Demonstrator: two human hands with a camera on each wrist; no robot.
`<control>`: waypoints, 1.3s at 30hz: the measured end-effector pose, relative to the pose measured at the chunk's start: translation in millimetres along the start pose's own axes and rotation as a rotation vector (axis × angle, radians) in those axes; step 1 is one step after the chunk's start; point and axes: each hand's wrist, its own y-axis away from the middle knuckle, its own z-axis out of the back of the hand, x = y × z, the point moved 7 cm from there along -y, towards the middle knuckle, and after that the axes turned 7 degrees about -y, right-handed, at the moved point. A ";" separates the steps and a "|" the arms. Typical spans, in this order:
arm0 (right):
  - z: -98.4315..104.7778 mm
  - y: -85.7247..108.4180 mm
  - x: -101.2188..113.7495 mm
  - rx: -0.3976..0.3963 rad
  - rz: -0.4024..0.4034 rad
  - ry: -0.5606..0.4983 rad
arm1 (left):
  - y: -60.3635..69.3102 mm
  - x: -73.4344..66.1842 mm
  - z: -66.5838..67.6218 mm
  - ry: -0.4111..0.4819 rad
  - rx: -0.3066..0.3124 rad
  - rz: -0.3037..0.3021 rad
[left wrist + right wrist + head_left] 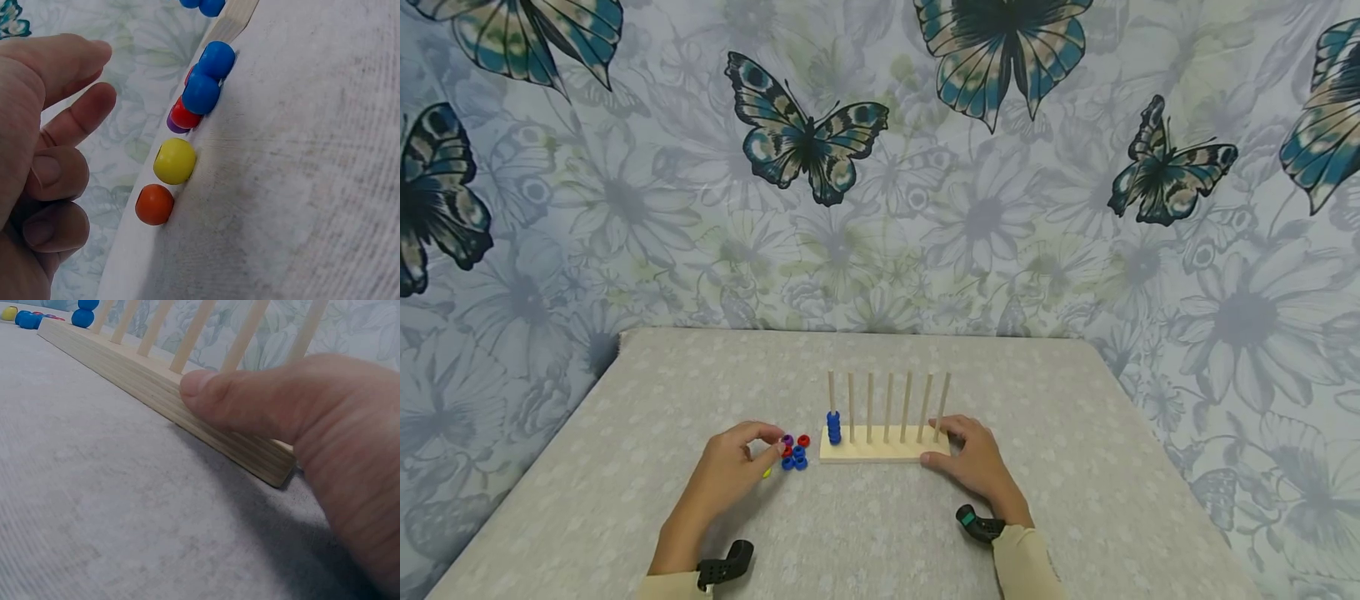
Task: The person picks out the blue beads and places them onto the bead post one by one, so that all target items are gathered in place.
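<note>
A wooden peg board (872, 452) with a row of upright sticks stands on the table. Several blue beads (833, 428) are stacked on its leftmost stick. My right hand (973, 454) grips the board's right end, thumb along the front edge and fingers behind. To the board's left lie loose beads: blue beads (201, 94), red beads (803, 440), a purple bead (787, 439), a yellow bead (175, 161) and an orange bead (155, 204). Beside them hovers my left hand (730, 461), fingers loosely bent; its wrist view shows a gap between thumb and forefinger with nothing in it.
A pale patterned cloth covers the table (1075, 500). Behind its far edge rises a wall (880, 250) printed with flowers and butterflies. Each wrist wears a black strap device, the left one (726, 567) near the sleeve and the right one (979, 525) likewise.
</note>
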 end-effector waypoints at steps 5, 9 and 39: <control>-1.0 0.9 -1.0 -0.001 -0.001 0.008 | 1.6 1.5 -6.2 0.010 0.055 -0.001; -2.3 1.1 -3.6 -0.004 -0.006 0.004 | 2.7 3.8 -10.3 -0.015 0.100 0.012; -2.4 -1.6 -4.3 -0.007 -0.003 0.004 | 0.8 5.7 -20.8 -0.132 0.137 0.028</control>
